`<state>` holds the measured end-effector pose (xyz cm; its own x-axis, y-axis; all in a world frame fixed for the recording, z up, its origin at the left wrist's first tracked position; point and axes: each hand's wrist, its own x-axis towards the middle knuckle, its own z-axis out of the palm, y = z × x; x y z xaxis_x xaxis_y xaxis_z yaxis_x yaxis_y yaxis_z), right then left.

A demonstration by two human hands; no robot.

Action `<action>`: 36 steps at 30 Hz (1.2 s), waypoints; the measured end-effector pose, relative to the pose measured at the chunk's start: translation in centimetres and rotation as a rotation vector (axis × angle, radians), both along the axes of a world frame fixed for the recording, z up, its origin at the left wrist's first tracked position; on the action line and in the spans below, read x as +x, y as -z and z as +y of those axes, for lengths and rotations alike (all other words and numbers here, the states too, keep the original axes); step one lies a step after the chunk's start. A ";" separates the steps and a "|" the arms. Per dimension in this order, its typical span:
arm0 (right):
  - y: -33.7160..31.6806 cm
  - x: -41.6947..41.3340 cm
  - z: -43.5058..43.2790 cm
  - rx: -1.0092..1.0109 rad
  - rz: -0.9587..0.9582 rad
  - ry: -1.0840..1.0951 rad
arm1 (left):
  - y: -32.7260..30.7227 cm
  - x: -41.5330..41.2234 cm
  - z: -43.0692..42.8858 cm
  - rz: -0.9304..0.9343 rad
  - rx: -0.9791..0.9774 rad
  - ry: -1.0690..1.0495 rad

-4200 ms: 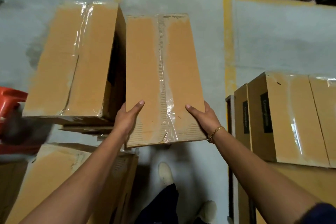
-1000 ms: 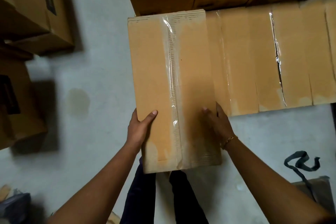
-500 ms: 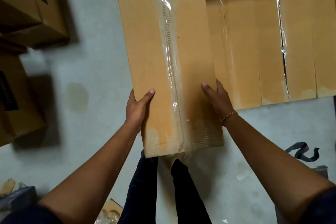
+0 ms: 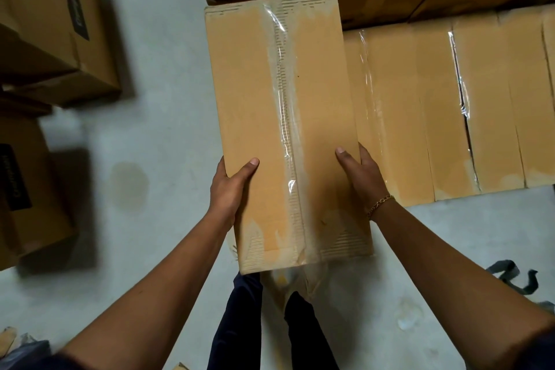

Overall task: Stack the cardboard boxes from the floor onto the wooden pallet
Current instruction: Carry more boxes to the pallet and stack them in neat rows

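Left hand (image 4: 232, 186) thumb on top, fingers round left edge of box (image 4: 285, 105); right hand (image 4: 362, 180) same on right edge. Both clamped, box held between them, off floor (image 4: 156, 135) — other boxes (image 4: 450, 105) just right of right fingers.

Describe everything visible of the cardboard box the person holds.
The held cardboard box is a long, plain brown carton, closed, its top seam sealed lengthwise with clear glossy tape, scuffed pale near both ends. It is carried roughly level, long axis pointing away from the person. The left hand and right hand hold its long sides near the close end, thumbs on top. Whether it touches the stacked boxes to its right cannot be told.
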<state>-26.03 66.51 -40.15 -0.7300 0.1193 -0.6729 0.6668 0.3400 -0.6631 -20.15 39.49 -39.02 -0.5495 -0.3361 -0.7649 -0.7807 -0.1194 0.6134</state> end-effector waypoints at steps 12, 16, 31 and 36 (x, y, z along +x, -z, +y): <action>-0.1 -2.6 -0.5 0.008 0.001 0.006 | -0.3 -2.5 -0.4 0.009 -0.004 -0.001; -0.2 -2.8 -0.5 0.027 -0.007 -0.002 | -0.3 -2.8 -0.4 0.010 -0.002 -0.004; -0.3 -3.3 -0.3 0.014 -0.003 -0.015 | -0.2 -3.3 -0.4 0.040 -0.001 0.006; -0.2 -3.4 0.1 0.030 -0.003 -0.014 | 0.3 -3.1 -0.2 0.053 0.004 0.031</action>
